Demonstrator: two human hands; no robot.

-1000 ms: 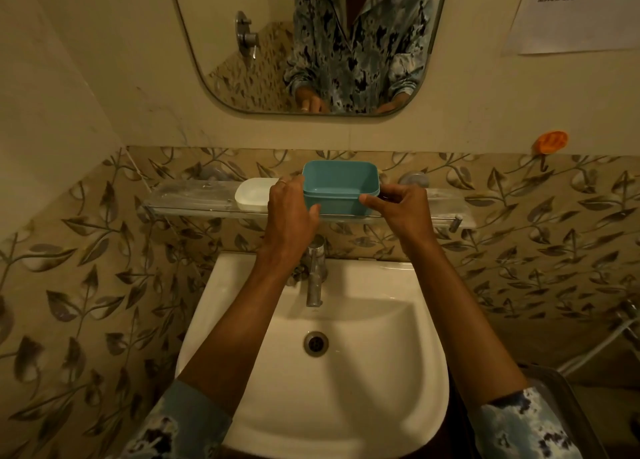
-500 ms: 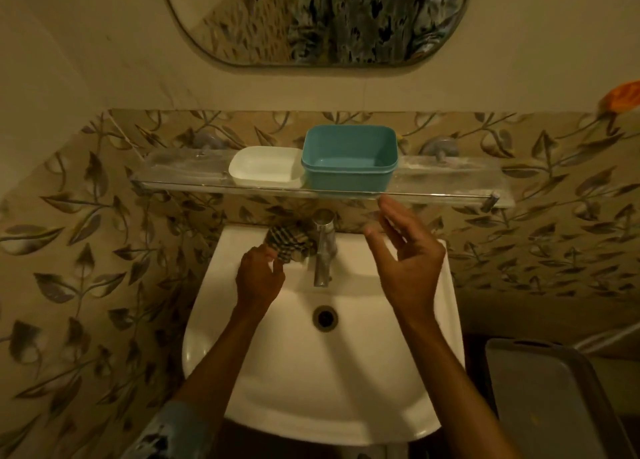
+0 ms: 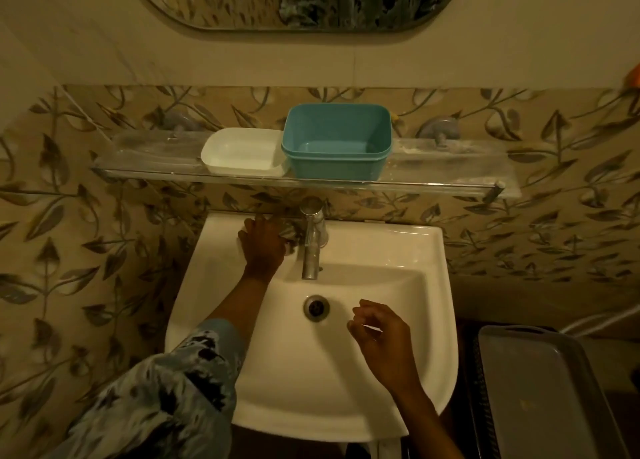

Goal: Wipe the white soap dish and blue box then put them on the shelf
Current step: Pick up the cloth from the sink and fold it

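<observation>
Letting go is the change: a sec ago both hands clasped the blue box (image 3: 337,140) on the shelf (image 3: 450,173); now neither touches it. The box stands upright mid-shelf w/ the white soap dish (image 3: 242,150) touching its left side. The right hand (image 3: 381,330) has dropped over the sink (image 3: 433,250), near the drain (image 3: 316,307), fingers loosely curled & holding nothing. The left hand (image 3: 263,247) lies on the cloth (image 3: 290,234) at the sink's far left, just beside the tap (image 3: 311,247); gripping vs only pressing, can't tell.

Both items look placed, so the task is prob. done. The box front sits close to the shelf's near rail, so little margin there. The shelf has free glass left & right. The tap head stands just under the shelf edge, so rising hands should pass beside it.
</observation>
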